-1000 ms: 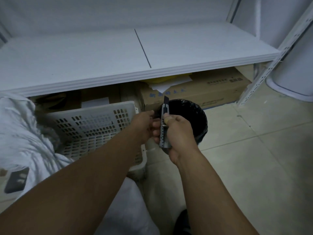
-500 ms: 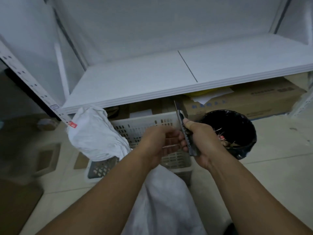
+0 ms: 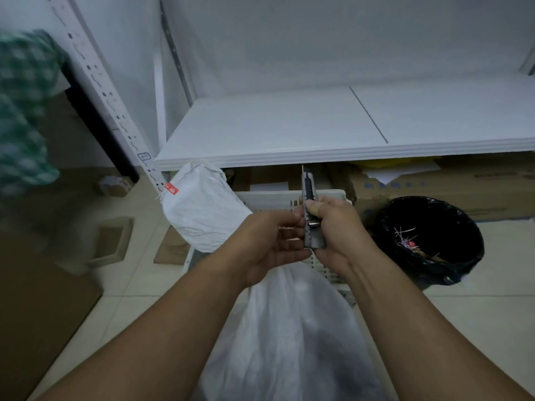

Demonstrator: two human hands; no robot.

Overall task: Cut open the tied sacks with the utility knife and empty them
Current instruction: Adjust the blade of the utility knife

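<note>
Head view: the right hand (image 3: 335, 230) grips the utility knife (image 3: 309, 211) upright, blade tip at twelve o'clock, thumb pressed on its slider. The left hand (image 3: 272, 244) sits just beside it at nine o'clock, fingers curled in a narrow pinch — on what, the blur hides. A white sack (image 3: 202, 209) leans on the basket (image 3: 275, 198) at ten o'clock; another sack (image 3: 289, 337) lies below the hands. At three o'clock stands a black bin (image 3: 434, 241) — scraps inside.
</note>
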